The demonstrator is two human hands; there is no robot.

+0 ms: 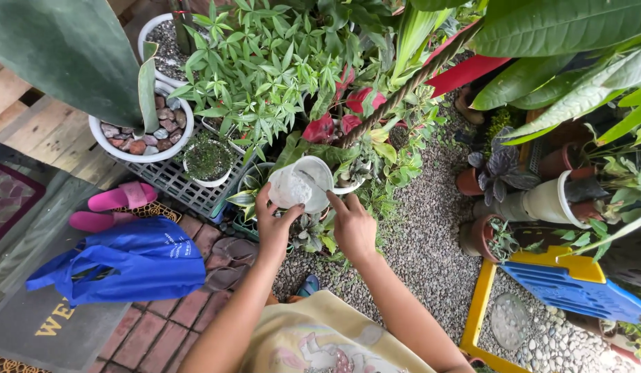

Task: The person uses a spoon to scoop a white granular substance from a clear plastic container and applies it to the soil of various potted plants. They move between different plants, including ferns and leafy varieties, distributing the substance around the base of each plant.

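- Gravel (pixel 431 242) covers the ground on my right, brick paving (pixel 161 331) lies lower left, and potted plants crowd the middle and top of my view.
- I have my left hand (pixel 275 224) wrapped around a small white cup (pixel 300 185), tilted so that its mouth faces up at me; a pale, powdery mass shows inside.
- My right hand (pixel 353 224) sits just beside the cup's right rim, fingers curled narrow, the index fingertip at the edge; I cannot tell whether it pinches anything.
- Both hands hover over small leafy pots, with red-leaved plants (pixel 334 117) just above them.
- To the left, a white pot filled with stones (pixel 144 131) and a smaller mossy white pot (pixel 206 162) stand on a grey plastic grid (pixel 175 186).
- A blue bag (pixel 137 266) lies on the paving near pink slippers (pixel 110 207).
- At the lower right a yellow and blue plastic frame (pixel 562 283) rests on the gravel, beside terracotta pots (pixel 483 235).
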